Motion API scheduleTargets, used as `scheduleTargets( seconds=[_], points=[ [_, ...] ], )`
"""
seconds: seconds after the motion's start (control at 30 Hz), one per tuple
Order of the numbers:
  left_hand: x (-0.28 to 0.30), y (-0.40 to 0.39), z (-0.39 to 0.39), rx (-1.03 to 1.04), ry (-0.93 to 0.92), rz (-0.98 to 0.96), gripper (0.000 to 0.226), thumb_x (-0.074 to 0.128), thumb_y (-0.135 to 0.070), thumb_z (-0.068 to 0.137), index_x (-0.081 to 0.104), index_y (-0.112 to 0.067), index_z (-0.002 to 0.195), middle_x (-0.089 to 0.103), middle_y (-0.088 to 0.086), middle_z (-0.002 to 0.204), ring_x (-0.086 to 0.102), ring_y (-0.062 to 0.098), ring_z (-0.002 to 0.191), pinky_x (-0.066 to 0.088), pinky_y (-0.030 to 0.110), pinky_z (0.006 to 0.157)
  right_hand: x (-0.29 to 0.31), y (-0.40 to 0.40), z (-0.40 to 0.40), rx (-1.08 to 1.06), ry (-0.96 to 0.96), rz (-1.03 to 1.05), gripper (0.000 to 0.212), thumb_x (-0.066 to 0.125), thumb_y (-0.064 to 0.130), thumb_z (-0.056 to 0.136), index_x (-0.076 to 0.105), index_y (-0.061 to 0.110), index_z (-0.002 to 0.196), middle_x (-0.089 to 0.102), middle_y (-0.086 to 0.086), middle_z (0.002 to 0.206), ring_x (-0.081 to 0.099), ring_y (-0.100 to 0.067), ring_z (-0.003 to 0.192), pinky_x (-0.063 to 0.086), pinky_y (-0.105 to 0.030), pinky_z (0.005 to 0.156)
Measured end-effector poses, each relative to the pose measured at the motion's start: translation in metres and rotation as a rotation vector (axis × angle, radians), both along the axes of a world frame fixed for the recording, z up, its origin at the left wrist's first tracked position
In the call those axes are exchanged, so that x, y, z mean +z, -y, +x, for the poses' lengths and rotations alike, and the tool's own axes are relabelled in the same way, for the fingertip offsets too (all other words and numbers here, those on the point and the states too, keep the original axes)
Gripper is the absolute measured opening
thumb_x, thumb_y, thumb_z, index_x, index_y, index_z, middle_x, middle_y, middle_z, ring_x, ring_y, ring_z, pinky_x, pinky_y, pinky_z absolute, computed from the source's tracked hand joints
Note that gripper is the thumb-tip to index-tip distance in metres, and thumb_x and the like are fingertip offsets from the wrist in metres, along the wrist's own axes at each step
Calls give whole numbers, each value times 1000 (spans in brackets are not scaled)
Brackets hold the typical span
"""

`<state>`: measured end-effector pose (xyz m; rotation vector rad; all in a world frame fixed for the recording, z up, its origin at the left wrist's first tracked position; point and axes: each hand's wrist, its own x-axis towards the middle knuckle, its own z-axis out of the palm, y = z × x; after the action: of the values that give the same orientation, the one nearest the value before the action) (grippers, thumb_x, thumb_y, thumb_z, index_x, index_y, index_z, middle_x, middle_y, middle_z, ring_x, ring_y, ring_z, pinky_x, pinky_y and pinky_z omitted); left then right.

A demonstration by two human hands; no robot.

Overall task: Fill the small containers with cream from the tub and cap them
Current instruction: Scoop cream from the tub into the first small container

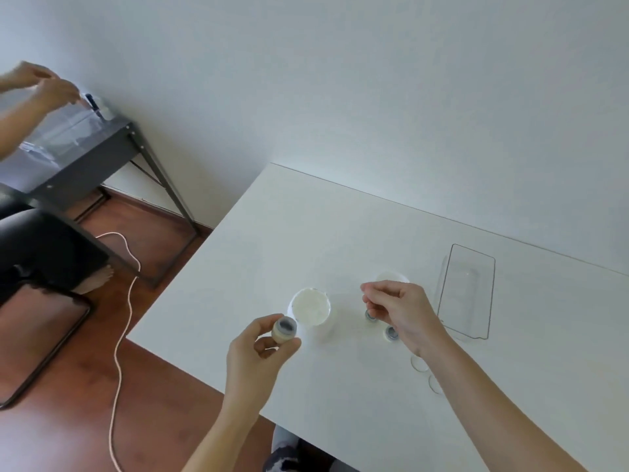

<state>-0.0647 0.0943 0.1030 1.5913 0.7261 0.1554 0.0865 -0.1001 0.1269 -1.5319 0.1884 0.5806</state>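
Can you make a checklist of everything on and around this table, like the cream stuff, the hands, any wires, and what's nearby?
Surface: white table, mostly bare.
Job's things: open cream tub; small container held above the table edge; two more small containers standing by the right hand; clear caps lying beside the right forearm; a white lid-like disc behind the right hand.
Clutter: clear plastic tray to the right.
Grippers: left hand grips the small container; right hand is pinched shut, what it holds is too small to tell.
Cables: white cord trailing over the wooden floor.
Surroundings: another person's hands at a grey side table.
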Motion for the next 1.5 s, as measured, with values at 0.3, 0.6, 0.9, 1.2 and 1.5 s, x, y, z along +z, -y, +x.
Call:
scheduleTargets(
  seconds=[0.3,0.6,0.9,1.2,1.5],
  points=[
    [-5,-44,6,-12,-15,13,35,88,-7,73,68,-21,98,77,-15,93,73,9,72,55,17,64,-6,-51,-7,333,552,-575,6,70,13,82,75,14,79,64,14,60,59,4,57,45,-7,59],
    [-10,-63,19,-87,-15,-3,34,88,-8,73,69,-24,97,76,-14,95,73,10,73,56,17,66,-16,-74,-7,571,676,-919,23,47,7,93,68,10,102,67,-4,92,60,-22,86,53,-40,73],
    [-12,-78,26,-118,-24,-48,35,87,-4,74,70,-22,98,78,-13,90,73,5,71,53,11,63,-17,-97,-5,846,684,-1159,33,41,-13,77,63,4,95,61,-8,90,52,-24,78,23,-25,46],
    [-12,-84,33,-163,-14,-54,37,86,-3,75,68,-23,101,78,-9,92,71,3,71,54,12,66,-18,-85,0,451,382,-812,21,49,-3,89,69,5,85,67,-3,86,60,-18,78,52,-34,68],
    [-14,-75,43,-252,-56,-4,35,82,-5,77,72,-33,94,78,-14,86,72,6,71,55,18,66,-10,-51,-9,123,144,-565,15,62,6,89,72,15,82,64,1,70,53,-9,58,45,-19,61]
  ],
)
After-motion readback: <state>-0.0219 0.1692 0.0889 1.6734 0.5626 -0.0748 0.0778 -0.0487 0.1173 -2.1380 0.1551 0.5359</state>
